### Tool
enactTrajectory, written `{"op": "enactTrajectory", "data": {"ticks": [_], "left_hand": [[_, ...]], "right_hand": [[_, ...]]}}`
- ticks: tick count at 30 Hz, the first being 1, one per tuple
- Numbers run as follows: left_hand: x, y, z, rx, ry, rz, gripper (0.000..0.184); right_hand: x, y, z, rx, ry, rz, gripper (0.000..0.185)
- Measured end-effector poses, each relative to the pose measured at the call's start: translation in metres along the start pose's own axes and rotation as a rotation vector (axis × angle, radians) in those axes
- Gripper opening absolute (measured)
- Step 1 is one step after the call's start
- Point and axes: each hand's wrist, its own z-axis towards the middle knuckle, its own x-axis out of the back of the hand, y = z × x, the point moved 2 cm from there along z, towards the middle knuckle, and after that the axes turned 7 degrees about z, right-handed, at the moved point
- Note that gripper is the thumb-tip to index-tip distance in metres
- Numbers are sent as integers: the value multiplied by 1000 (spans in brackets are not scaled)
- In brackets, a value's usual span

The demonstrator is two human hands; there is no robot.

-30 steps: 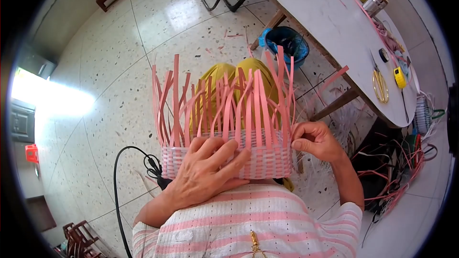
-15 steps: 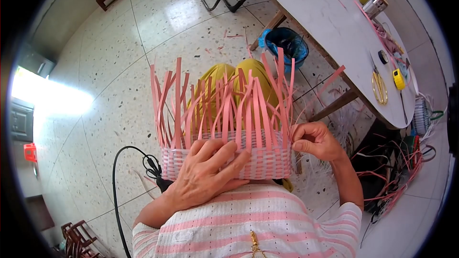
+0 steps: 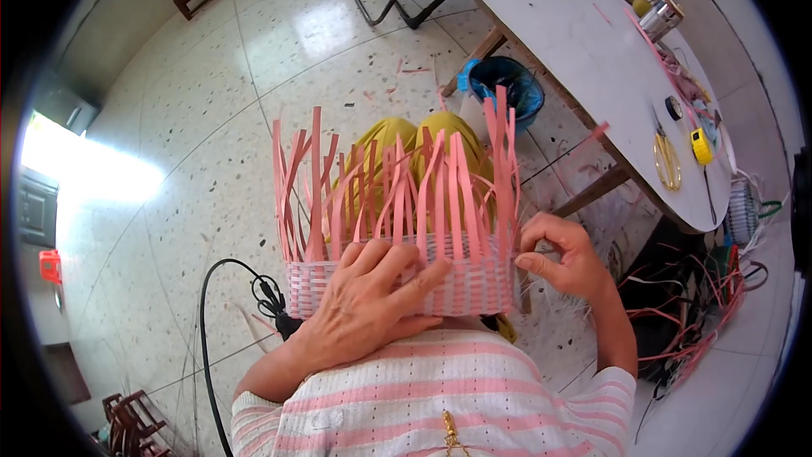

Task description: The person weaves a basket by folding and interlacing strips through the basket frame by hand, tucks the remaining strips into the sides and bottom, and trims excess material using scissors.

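A woven basket (image 3: 474,288) of pink and whitish strips rests on my lap against my body, with long pink strips (image 3: 457,195) standing up from its rim. Across its near side lies my left hand (image 3: 368,292), fingers spread over the weave and the rim, pressing on it. At the basket's right corner is my right hand (image 3: 558,254), its thumb and forefinger curled towards each other with a gap between them, the tips by the rim. Whether a thin strip is between those fingertips cannot be made out.
An oval table (image 3: 575,42) at the upper right holds scissors (image 3: 666,161), a yellow tape measure (image 3: 701,146), black tape and a metal can. A blue-lined bin (image 3: 507,89) stands beside it. Loose strips (image 3: 710,330) lie at the right, a black cable (image 3: 205,330) at the left.
My right hand's thumb and forefinger have moved apart. The upright strips near the right corner have shifted and stand closer together. My left hand has stayed on the basket.
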Motion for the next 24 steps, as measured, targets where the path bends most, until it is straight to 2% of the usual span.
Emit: {"op": "enactTrajectory", "data": {"ticks": [1,2,4,5,7,11,17,21,24], "left_hand": [[0,0,1,4,-8,-9,63],[0,-1,1,10,-15,-17,63],[0,0,3,3,-11,-15,62],[0,1,4,-6,-12,-13,62],[-1,1,5,-14,-9,-1,62],[-4,1,5,-27,34,28,60],[-13,-2,-1,-24,107,79,59],[-18,-3,-1,-25,137,90,63],[-6,-1,-4,-60,223,121,65]], "right_hand": [[0,-12,-1,136,59,-299,33],[-5,-24,-1,137,59,-304,33],[-25,-50,-2,384,68,-581,62],[-33,-54,-2,383,70,-582,62],[-50,-56,1,323,-37,-693,79],[-61,-49,8,325,-32,-771,78],[-65,-43,11,293,-62,-725,71],[-63,-43,14,316,-74,-714,73],[-59,-47,16,247,-58,-775,75]]}}
